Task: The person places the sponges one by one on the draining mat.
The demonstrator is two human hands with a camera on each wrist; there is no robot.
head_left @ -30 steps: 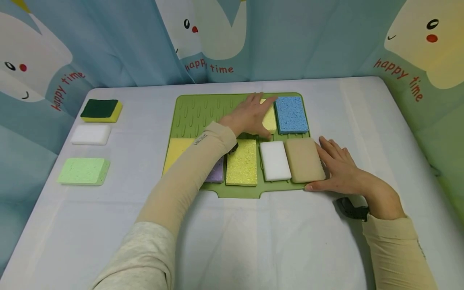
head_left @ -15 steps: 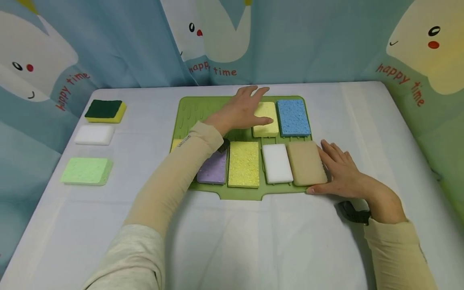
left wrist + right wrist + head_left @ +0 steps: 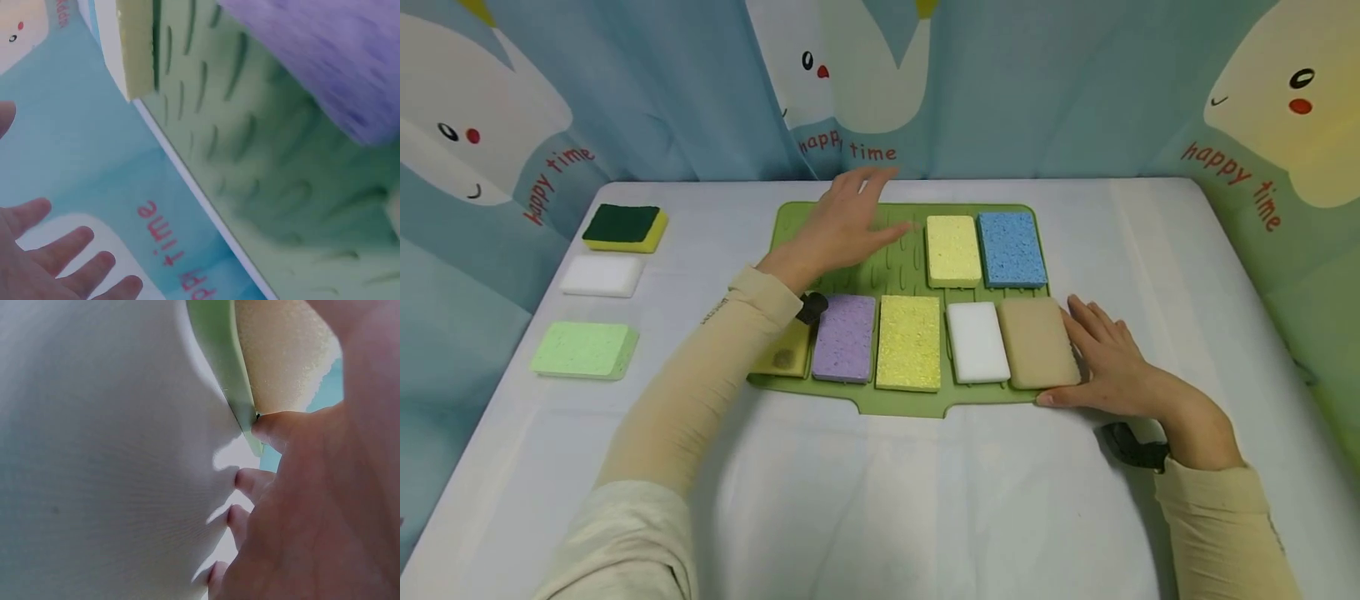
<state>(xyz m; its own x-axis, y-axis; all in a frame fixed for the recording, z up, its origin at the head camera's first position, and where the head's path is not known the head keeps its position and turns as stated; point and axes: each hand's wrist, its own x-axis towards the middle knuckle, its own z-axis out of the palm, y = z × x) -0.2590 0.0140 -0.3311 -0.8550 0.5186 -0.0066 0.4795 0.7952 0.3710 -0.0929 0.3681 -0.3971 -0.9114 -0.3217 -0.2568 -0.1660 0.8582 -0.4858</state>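
Over the back left of the green ribbed mat [image 3: 898, 407], my left hand [image 3: 842, 225] hovers with fingers spread and nothing in it. To its right lie a pale yellow sponge [image 3: 953, 252] and a blue sponge [image 3: 1012, 250]. In the front row are a yellow sponge [image 3: 784, 354] partly behind my left wrist, a purple sponge [image 3: 844, 340], a bright yellow sponge [image 3: 908, 343], a white sponge [image 3: 978, 343] and a beige sponge [image 3: 1037, 343]. My right hand [image 3: 1112, 367] rests at the mat's right edge beside the beige sponge, fingers extended; its thumb touches the mat's corner.
On the left of the white-covered table [image 3: 880, 517] lie a green-topped yellow scouring sponge [image 3: 624, 227], a white sponge [image 3: 602, 276] and a light green sponge [image 3: 584, 350]. A printed blue curtain [image 3: 1037, 92] hangs behind and along both sides.
My left hand has drawn away leftward from the pale yellow sponge, which now lies uncovered beside the blue one. The right hand stays in place. The whole view has shifted slightly.
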